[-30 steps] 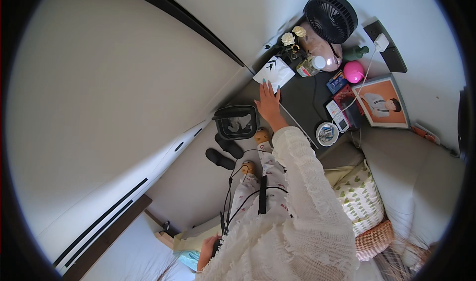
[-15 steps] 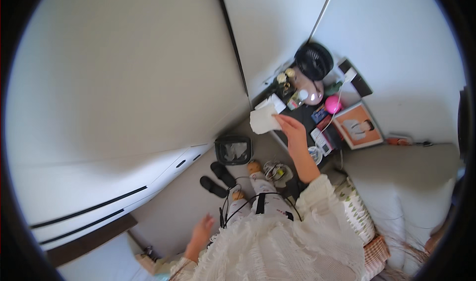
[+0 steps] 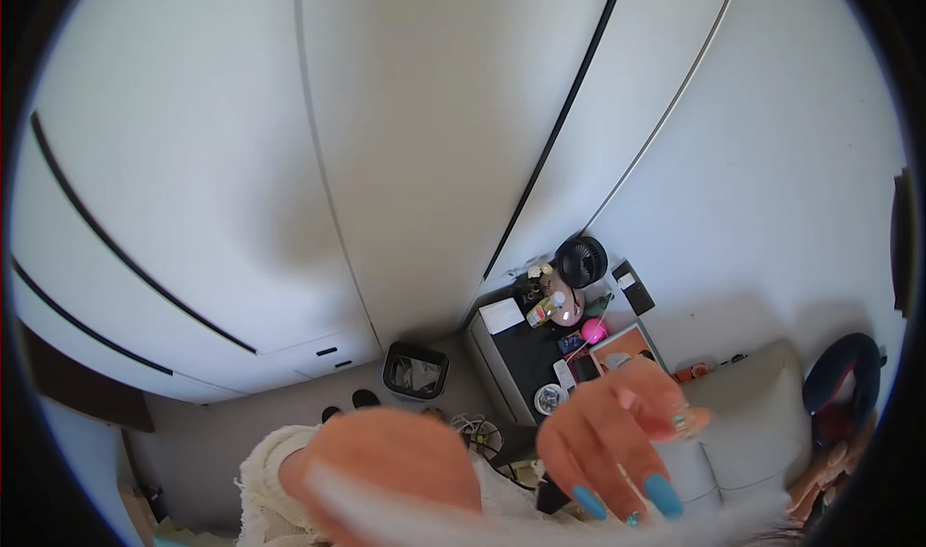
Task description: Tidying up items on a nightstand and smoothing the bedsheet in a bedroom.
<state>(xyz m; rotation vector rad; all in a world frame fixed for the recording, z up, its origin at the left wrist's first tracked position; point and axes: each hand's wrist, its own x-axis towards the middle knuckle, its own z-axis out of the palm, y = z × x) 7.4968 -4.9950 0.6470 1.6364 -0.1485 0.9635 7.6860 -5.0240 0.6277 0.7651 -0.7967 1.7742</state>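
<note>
Both hands are raised close in front of me. My left hand (image 3: 386, 465) is a blurred, rounded shape coming out of a cream fringed sleeve (image 3: 265, 484); its fingers are hidden. Across its front runs a smeared white band (image 3: 434, 523), which stretches along the lower edge toward the right; I cannot make out what it is. My right hand (image 3: 612, 431), with turquoise nails, has its fingers bent and apart, pointing down. Its fingertips are just above the white band, and nothing shows between them.
Tall white wardrobe doors (image 3: 415, 142) fill the left and middle. A dark-topped bedside cabinet (image 3: 521, 354) bears a black fan (image 3: 582, 261), a pink ball (image 3: 594, 331) and a framed picture (image 3: 622, 349). A black bin (image 3: 415, 370) and dark slippers (image 3: 365, 398) are on the floor.
Both hands have come up close to my view, the right from over the cabinet. The white sheet that hand held is no longer plainly visible. My view has tilted up toward the wardrobe.
</note>
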